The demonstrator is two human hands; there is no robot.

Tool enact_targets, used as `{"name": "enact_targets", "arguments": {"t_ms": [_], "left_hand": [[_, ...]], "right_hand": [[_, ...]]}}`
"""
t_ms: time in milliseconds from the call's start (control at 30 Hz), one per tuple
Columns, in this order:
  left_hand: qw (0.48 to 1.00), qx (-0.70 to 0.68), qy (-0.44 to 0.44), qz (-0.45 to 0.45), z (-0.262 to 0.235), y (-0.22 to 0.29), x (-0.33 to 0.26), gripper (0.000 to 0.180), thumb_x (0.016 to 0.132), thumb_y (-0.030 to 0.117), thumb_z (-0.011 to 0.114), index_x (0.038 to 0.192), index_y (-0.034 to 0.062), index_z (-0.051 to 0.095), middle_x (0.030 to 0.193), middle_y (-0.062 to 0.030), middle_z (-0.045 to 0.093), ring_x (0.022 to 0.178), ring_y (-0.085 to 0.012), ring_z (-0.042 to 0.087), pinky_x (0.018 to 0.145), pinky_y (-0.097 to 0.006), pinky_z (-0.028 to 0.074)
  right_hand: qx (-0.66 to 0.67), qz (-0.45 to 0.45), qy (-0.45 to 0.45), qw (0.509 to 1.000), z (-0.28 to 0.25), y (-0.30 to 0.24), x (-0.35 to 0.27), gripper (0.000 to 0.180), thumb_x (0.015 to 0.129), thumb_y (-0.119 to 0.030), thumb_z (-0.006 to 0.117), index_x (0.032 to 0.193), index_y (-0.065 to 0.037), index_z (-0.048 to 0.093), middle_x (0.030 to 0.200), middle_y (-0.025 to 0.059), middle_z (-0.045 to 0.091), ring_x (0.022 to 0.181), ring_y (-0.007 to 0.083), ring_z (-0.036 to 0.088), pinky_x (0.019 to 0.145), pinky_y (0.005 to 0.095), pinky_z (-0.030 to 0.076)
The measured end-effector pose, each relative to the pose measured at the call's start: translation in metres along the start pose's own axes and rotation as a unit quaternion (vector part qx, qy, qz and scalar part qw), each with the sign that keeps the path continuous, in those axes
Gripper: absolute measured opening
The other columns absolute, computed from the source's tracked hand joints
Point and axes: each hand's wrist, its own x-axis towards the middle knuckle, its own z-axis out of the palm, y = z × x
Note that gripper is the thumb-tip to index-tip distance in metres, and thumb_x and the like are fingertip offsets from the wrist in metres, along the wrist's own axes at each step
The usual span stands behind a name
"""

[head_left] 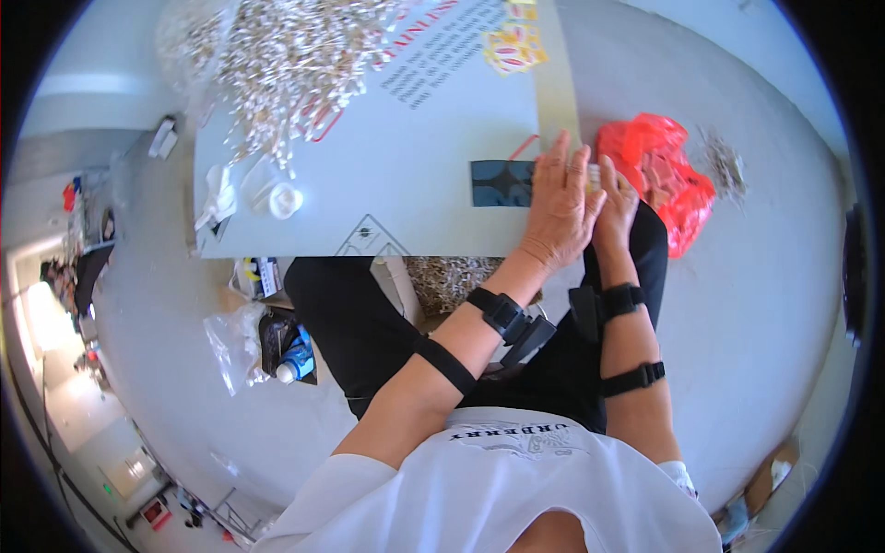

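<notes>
My left hand [559, 214] lies flat with its fingers stretched out at the right edge of the white printed board [415, 221]. It covers the right end of a dark, glossy rectangular sheet [501, 183]. Close beside it, just past the board's edge, my right hand [616, 210] has its fingers drawn in. A small pale thing [593, 175] shows between the two hands; its kind cannot be made out. Heaped on the far left of the board are many thin, pale metallic-looking pieces [295, 64].
A red plastic bag [678, 217] holding brownish pieces stands on the floor at right, beside a small grey heap [724, 166]. A white round roll [284, 200] sits on the board's left. Below the board, a box of small pieces [452, 281] stands between my legs; a blue bottle [297, 358] is left.
</notes>
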Motion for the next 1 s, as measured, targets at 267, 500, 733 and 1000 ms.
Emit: {"name": "enact_targets", "arguments": {"t_ms": [267, 500, 733, 1000], "left_hand": [[0.979, 0.084, 0.187, -0.012, -0.096, -0.077, 0.0, 0.045, 0.085, 0.008, 0.064, 0.127, 0.0004, 0.05, 0.135, -0.0216, 0.048, 0.126, -0.0399, 0.044, 0.107, -0.047, 0.037], [0.904, 0.318, 0.18, -0.219, -0.208, -0.155, 0.027, 0.049, 0.079, 0.012, 0.071, 0.123, 0.0031, 0.053, 0.132, -0.0201, 0.047, 0.125, -0.0396, 0.041, 0.105, -0.051, 0.033], [0.925, 0.297, 0.093, -0.216, -0.184, -0.13, -0.003, 0.05, 0.081, 0.013, 0.069, 0.127, 0.004, 0.052, 0.133, -0.0145, 0.048, 0.125, -0.0346, 0.041, 0.104, -0.051, 0.031], [0.97, 0.199, 0.108, -0.088, -0.188, -0.126, -0.033, 0.052, 0.074, 0.006, 0.071, 0.123, 0.0008, 0.053, 0.125, -0.0136, 0.05, 0.118, -0.0336, 0.044, 0.099, -0.048, 0.033]], "right_hand": [[-0.08, -0.155, 0.08, 0.981, -0.021, -0.013, 0.011, 0.034, 0.095, -0.031, 0.064, 0.101, 0.002, 0.065, 0.098, 0.0068, 0.063, 0.093, 0.0152, 0.057, 0.083, 0.0291, 0.045], [-0.207, -0.308, -0.073, 0.926, 0.037, -0.048, -0.026, 0.016, 0.086, -0.002, 0.066, 0.102, -0.001, 0.064, 0.104, 0.0088, 0.064, 0.096, 0.019, 0.059, 0.081, 0.0307, 0.048], [-0.19, -0.224, -0.289, 0.911, 0.116, -0.045, -0.056, 0.02, 0.081, 0.001, 0.067, 0.1, 0.001, 0.062, 0.095, 0.0103, 0.062, 0.073, 0.0183, 0.062, 0.066, 0.0295, 0.05], [-0.267, -0.303, -0.329, 0.853, 0.172, -0.053, -0.044, 0.056, 0.067, -0.015, 0.081, 0.118, -0.005, 0.06, 0.122, 0.0134, 0.055, 0.11, 0.0319, 0.056, 0.092, 0.0404, 0.049]]}}
